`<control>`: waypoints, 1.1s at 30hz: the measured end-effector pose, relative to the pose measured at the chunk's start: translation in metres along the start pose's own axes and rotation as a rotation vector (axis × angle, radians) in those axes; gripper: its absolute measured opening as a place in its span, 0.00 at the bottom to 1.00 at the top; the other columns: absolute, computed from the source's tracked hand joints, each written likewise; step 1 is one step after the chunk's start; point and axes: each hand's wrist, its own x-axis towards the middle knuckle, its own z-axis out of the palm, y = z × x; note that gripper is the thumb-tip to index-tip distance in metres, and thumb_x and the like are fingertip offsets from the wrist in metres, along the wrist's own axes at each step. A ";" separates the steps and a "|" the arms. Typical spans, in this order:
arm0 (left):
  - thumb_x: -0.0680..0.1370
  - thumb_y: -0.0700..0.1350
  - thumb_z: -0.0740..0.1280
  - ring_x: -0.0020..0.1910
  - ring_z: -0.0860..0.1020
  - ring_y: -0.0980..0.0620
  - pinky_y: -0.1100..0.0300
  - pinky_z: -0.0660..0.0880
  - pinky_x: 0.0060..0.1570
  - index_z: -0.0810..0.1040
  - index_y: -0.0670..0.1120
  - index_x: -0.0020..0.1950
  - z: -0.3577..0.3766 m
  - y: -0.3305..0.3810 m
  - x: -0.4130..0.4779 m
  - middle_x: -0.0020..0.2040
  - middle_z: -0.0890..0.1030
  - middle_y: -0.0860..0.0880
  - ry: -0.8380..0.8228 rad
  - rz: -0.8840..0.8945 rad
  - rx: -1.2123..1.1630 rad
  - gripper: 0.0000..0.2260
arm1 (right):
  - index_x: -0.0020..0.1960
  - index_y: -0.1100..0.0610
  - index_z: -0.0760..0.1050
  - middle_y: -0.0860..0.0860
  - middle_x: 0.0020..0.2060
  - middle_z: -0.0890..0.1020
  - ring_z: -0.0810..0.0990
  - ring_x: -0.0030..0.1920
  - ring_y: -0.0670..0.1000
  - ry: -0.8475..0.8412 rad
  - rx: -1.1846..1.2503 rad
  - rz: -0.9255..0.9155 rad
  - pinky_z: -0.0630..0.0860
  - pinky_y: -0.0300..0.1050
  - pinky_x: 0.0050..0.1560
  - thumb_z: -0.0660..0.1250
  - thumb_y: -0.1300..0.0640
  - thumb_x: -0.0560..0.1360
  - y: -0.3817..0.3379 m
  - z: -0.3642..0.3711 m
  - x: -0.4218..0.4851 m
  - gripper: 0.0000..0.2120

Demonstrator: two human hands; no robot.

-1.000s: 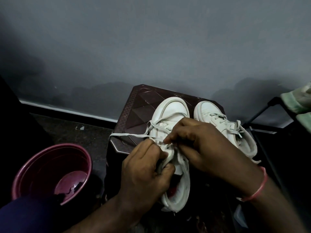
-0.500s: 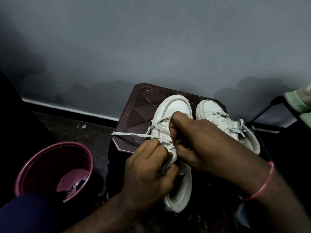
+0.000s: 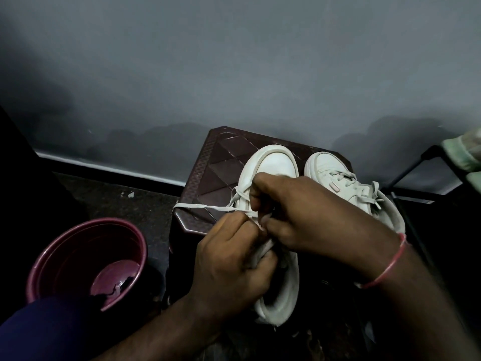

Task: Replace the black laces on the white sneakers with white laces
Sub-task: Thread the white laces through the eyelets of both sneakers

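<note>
Two white sneakers stand side by side on a dark brown plastic stool. The left sneaker is half covered by my hands. My left hand grips its tongue and side near the middle. My right hand is closed over the eyelet area, pinching the white lace, whose free end stretches left across the stool's corner. The right sneaker carries a white lace tied over its eyelets. No black lace shows.
A maroon plastic tub sits on the dark floor to the left of the stool. A grey wall rises right behind the stool. A black metal stand with pale green cloth is at the right edge.
My right hand has shifted up toward the sneaker's toe, fingers curling tighter on the lace. My left hand keeps its grip on the shoe. The view has tilted slightly.
</note>
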 end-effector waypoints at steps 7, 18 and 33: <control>0.67 0.43 0.68 0.42 0.77 0.56 0.64 0.74 0.39 0.79 0.43 0.48 -0.001 0.004 0.009 0.46 0.78 0.53 0.037 -0.216 -0.170 0.11 | 0.51 0.45 0.79 0.40 0.40 0.79 0.75 0.40 0.39 0.087 0.016 0.013 0.69 0.35 0.42 0.69 0.57 0.73 0.007 -0.009 -0.010 0.09; 0.67 0.44 0.66 0.50 0.80 0.58 0.72 0.73 0.47 0.83 0.41 0.49 0.005 0.003 0.013 0.49 0.80 0.49 0.089 -0.244 -0.258 0.14 | 0.56 0.43 0.76 0.42 0.48 0.70 0.72 0.49 0.42 0.136 -0.056 0.262 0.70 0.40 0.49 0.67 0.46 0.73 0.001 0.017 -0.035 0.12; 0.68 0.38 0.63 0.54 0.78 0.52 0.58 0.75 0.53 0.80 0.48 0.52 0.011 0.006 0.023 0.50 0.79 0.53 0.005 -0.328 -0.271 0.15 | 0.42 0.52 0.72 0.45 0.48 0.81 0.80 0.51 0.49 0.430 0.475 0.099 0.77 0.48 0.51 0.62 0.54 0.76 0.016 0.032 -0.030 0.05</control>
